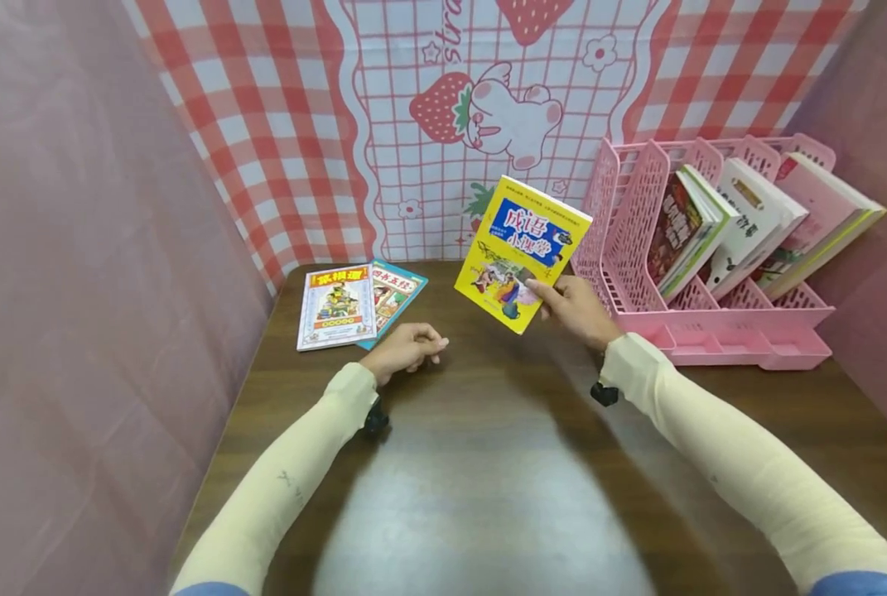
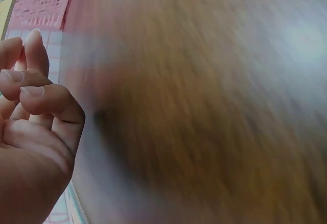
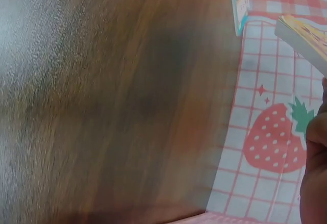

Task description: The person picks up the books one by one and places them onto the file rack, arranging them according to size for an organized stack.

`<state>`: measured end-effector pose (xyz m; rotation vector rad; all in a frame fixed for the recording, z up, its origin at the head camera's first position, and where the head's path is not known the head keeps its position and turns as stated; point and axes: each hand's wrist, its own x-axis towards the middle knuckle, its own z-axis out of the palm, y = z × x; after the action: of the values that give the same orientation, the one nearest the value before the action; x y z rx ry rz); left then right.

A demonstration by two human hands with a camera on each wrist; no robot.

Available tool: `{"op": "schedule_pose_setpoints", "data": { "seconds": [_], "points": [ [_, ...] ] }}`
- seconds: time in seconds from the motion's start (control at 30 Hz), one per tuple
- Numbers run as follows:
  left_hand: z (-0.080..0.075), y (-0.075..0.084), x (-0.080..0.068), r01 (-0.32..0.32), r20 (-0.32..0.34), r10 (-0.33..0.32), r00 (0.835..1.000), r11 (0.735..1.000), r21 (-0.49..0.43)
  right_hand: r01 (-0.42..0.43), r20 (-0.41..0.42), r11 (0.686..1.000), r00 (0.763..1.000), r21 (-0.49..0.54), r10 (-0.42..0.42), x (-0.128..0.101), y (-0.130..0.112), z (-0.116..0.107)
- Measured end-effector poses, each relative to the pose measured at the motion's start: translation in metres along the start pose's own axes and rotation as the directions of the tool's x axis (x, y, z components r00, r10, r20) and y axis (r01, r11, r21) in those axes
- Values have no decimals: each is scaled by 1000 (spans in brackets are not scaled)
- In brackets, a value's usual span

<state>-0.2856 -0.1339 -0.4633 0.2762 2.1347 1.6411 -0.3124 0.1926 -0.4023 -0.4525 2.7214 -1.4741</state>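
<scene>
Right hand (image 1: 577, 310) grips yellow book (image 1: 522, 251); left hand (image 1: 406, 348) idle

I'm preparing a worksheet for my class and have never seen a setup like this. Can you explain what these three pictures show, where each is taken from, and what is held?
No machine here: a person works with bare hands. The big picture comes from a head camera; the two blurred ones from wrist cameras. The right hand holds a yellow paperback book above the brown wooden table. The left hand, loosely curled, holds nothing. Two flat picture books lie at the far left; a pink plastic file rack with books stands on the right.
</scene>
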Motion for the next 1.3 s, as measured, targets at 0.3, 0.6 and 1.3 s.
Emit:
{"op": "schedule_pose_setpoints", "data": {
  "seconds": [0.3, 0.6, 1.3],
  "points": [
    [31, 12, 21, -7, 30, 8, 1000, 1000, -16, 49, -116, 996, 992, -75, -57, -10, -2, -25],
    [68, 21, 46, -34, 74, 37, 997, 998, -43, 38, -239, 998, 970, -42, -47, -18, 1, -46],
    [147, 53, 77, -112, 166, 110, 980, 994, 5, 45, -602, 979, 782, -201, -160, -46, 26, -94]
  ]
}}
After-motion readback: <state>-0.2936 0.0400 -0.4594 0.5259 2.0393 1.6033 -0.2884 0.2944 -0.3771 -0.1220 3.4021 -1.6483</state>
